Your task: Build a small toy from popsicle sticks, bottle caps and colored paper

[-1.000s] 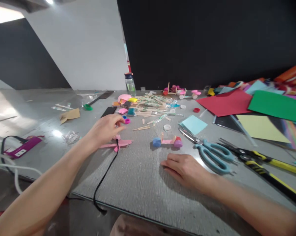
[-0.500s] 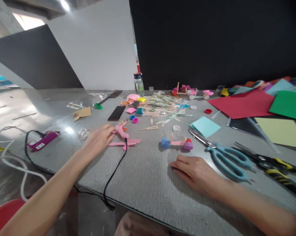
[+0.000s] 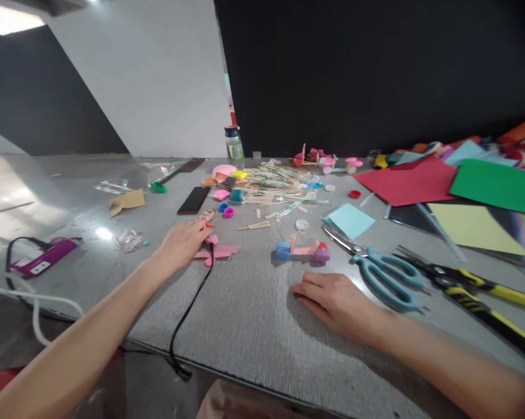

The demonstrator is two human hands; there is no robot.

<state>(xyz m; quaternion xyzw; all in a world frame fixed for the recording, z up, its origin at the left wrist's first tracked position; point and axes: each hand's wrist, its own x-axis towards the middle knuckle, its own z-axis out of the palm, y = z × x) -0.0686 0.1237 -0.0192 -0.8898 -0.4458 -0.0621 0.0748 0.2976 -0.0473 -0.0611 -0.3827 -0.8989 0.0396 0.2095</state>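
Note:
My left hand [image 3: 186, 240] is closed over a pink hot glue gun [image 3: 212, 239], covering most of its body. A black cord [image 3: 191, 308] runs from the glue gun's handle toward the table's front edge. Just below the gun lies a flat pink cross-shaped piece [image 3: 225, 251]. Loosely bent, my right hand [image 3: 327, 295] rests on the table with nothing in it. Beyond its fingertips stands a small toy car [image 3: 303, 251] with blue, purple and red wheels. Blue-handled scissors [image 3: 384, 273] lie to the right of that hand.
Wooden sticks [image 3: 273, 179] are heaped at the back, beside a black phone [image 3: 193, 201] and a water bottle [image 3: 234, 145]. Yellow-black pliers [image 3: 471, 285] and coloured paper sheets [image 3: 413, 180] occupy the right. A purple power strip [image 3: 44, 257] sits at the left edge.
My left hand has moved forward onto the glue gun and now covers more of it. My right hand stays resting on the table. The view has shifted slightly to the right.

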